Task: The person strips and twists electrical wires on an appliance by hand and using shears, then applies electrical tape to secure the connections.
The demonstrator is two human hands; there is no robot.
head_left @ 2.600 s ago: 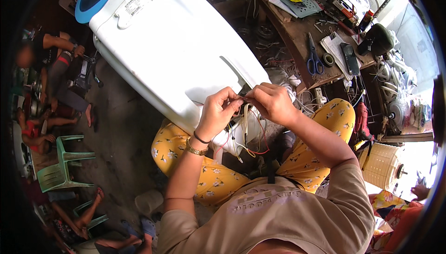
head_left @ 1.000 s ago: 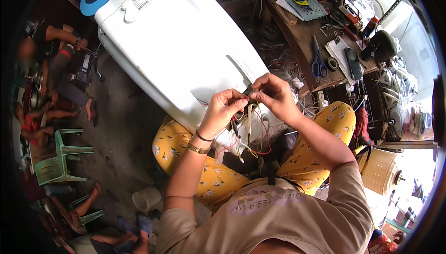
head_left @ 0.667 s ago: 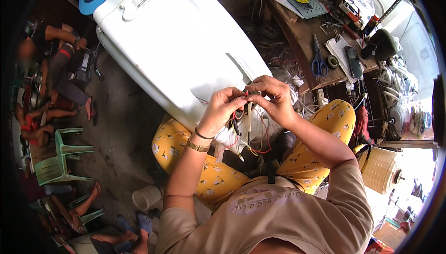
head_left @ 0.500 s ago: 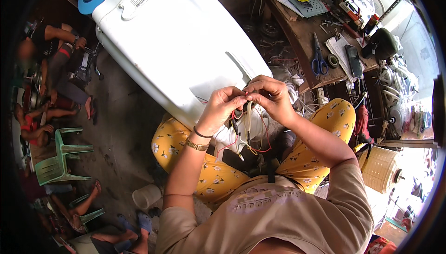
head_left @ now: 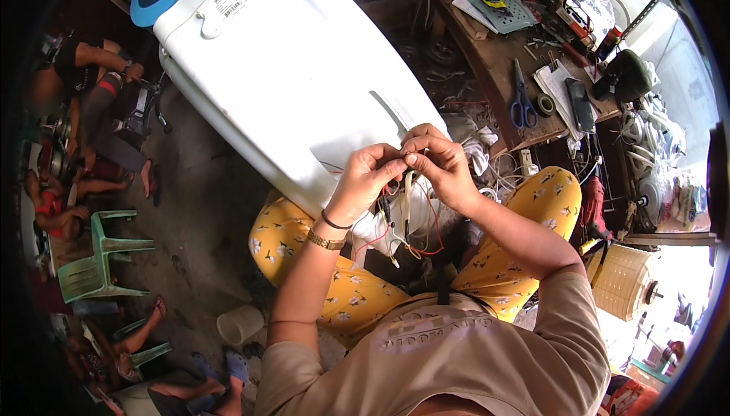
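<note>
My left hand (head_left: 366, 180) and my right hand (head_left: 439, 163) meet fingertip to fingertip over my lap, both pinching a bundle of thin wires (head_left: 407, 214), red, white, black and yellow, that hangs down between my knees. The wires come from the near end of a white washing machine (head_left: 296, 81) lying on its side in front of me. I sit in yellow flowered trousers (head_left: 525, 249), with a bracelet and a band on my left wrist.
A wooden workbench (head_left: 525, 66) at the upper right carries blue-handled scissors (head_left: 520, 100), a tape roll, papers and tools. A green plastic chair (head_left: 99, 264) and several seated people are at the left. A white bucket (head_left: 239, 325) stands on the floor; a perforated drum (head_left: 623, 283) lies at the right.
Both hands have stayed together on the wires, shifting slightly; the fingers have reworked their pinch on the wire ends. The view has drifted a little.
</note>
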